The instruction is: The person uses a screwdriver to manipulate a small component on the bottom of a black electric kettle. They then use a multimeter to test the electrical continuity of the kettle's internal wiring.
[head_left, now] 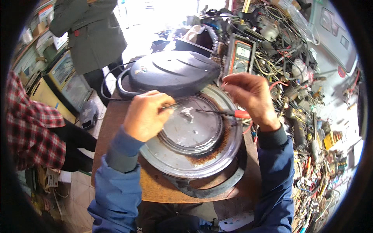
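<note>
One round grey metal base (194, 155), rust ring round its inner plate, flat on the brown table (155, 186). One dark domed cover (175, 72) sits just behind it, one multimeter (241, 54) upright beyond that. One red-handled screwdriver (229, 113), tip at the small fitting (188, 112) in the plate centre. Two hands: right hand (250, 95) pinches the screwdriver handle from above, wrist cocked. Left hand (147, 115) is curled narrow, fingertips gripping a thin metal piece beside the fitting. Two other people stand at left.
</note>
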